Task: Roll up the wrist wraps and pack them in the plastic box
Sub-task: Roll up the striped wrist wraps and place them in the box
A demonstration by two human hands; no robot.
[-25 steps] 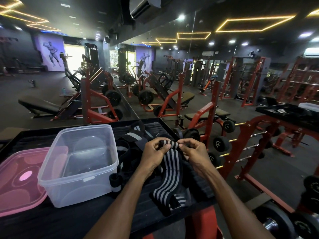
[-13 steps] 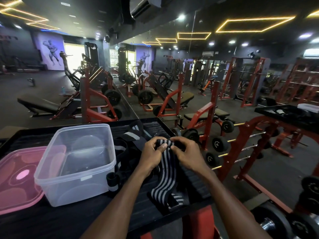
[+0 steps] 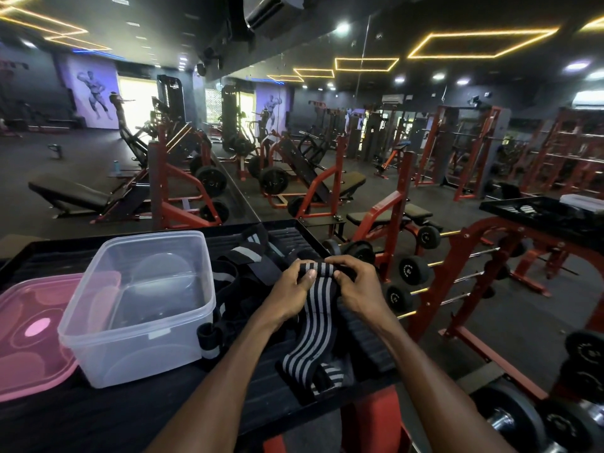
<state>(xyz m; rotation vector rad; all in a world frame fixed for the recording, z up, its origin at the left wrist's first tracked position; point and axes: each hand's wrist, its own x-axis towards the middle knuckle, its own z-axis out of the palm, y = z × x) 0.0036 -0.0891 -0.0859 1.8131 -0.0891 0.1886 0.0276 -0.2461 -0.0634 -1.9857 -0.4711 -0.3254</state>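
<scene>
Nearest, at the near right edge of the dark worktop point(image 3: 108, 416): loose tail of the striped wrist wrap point(image 3: 312, 325) lies bunched and unrolled, black with grey stripes, running from that edge up to the hands.

Both hands on its far end. Left hand point(image 3: 289, 289) has the thumb pressed on top of the stripes and its fingers point(image 3: 299, 267) curled over the far edge. Right hand point(image 3: 358, 287) pinches the same end from the right side. Both clenched on the wrap; a small roll seems to be forming under the fingertips, only a first turn or so by my reading. Most of the strap is left to wind.

Left of the hands: a dark heap of other wraps point(image 3: 242, 282), black with grey bands, tangled and flat. One small rolled piece point(image 3: 206, 340) stands just beside the box's near right corner, outside it. How many wraps are in the heap I cannot tell.

Further left: the clear plastic box point(image 3: 137, 308), open. No wrap visible inside. Its pink lid point(image 3: 29, 335) lies flat beside it at the left edge.

Far: gym benches and racks, not involved.

Judgement: early stage. Rolling under way on one wrap, nothing packed, heap untouched, lid to go on last.
</scene>
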